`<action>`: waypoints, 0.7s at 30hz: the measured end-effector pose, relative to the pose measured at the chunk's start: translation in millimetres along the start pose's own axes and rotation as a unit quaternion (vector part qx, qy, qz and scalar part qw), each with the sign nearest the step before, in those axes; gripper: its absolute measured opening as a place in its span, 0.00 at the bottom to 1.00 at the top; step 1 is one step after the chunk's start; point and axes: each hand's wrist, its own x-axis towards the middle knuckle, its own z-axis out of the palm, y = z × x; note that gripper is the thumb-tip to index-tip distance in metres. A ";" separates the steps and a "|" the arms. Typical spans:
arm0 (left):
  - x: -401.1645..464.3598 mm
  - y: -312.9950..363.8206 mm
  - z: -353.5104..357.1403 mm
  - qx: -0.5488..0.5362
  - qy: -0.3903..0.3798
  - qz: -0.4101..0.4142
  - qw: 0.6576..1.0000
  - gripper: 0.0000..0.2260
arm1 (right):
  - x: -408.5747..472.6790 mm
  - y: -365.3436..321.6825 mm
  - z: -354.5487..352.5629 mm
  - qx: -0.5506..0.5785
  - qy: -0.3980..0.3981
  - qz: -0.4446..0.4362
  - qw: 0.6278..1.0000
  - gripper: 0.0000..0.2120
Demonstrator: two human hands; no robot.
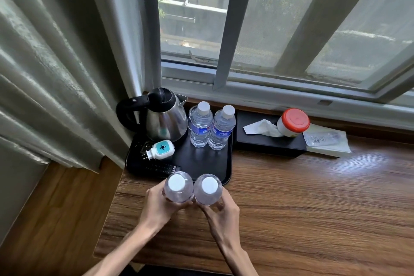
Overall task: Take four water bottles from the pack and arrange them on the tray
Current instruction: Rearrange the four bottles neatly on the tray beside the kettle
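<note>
Two clear water bottles with white caps and blue labels stand upright side by side at the back right of the black tray (201,163): one on the left (201,125), one on the right (222,129). My left hand (158,206) grips a third bottle (178,187), seen from above, at the tray's near edge. My right hand (220,210) grips a fourth bottle (208,188) right beside it. The two held bottles touch or nearly touch. No pack is in view.
A steel kettle (164,116) with a black handle fills the tray's back left; a white plug-in device (160,149) and a dark remote (161,168) lie in front of it. Right of the tray: a black tissue box (266,140), a red-lidded jar (292,122), a plastic packet (324,140). Curtain at left, window behind.
</note>
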 end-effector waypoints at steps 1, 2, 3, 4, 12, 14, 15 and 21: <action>1.2 3.1 -0.4 -0.005 -0.001 0.010 1.000 0.27 | 1.5 -1.0 -2.5 0.005 0.006 -0.002 1.000 0.28; 3.2 8.2 -1.0 -0.009 -0.002 0.019 1.000 0.28 | 4.3 -3.2 -5.3 0.008 0.011 -0.004 1.000 0.30; 6.3 15.0 -1.5 -0.014 -0.004 0.028 0.999 0.28 | 9.0 -6.7 -8.1 0.010 0.018 -0.006 1.000 0.31; 10.4 22.9 -1.6 -0.023 -0.006 0.034 0.999 0.29 | 15.4 -10.8 -11.2 0.011 0.025 -0.006 1.000 0.32; 64.0 66.5 17.7 -0.028 -0.010 0.063 0.998 0.24 | 82.0 -28.8 -21.4 0.033 0.057 0.026 0.997 0.31; 73.4 68.7 23.5 -0.013 -0.015 0.071 0.997 0.23 | 94.8 -23.5 -20.4 0.026 0.056 0.034 0.998 0.30; 76.6 69.4 26.4 -0.011 -0.017 0.073 0.997 0.23 | 99.5 -20.5 -19.7 0.024 0.056 0.037 0.997 0.30; 88.2 60.2 36.3 0.008 -0.009 0.078 0.997 0.30 | 112.4 -2.5 -10.2 0.020 0.056 0.054 0.997 0.28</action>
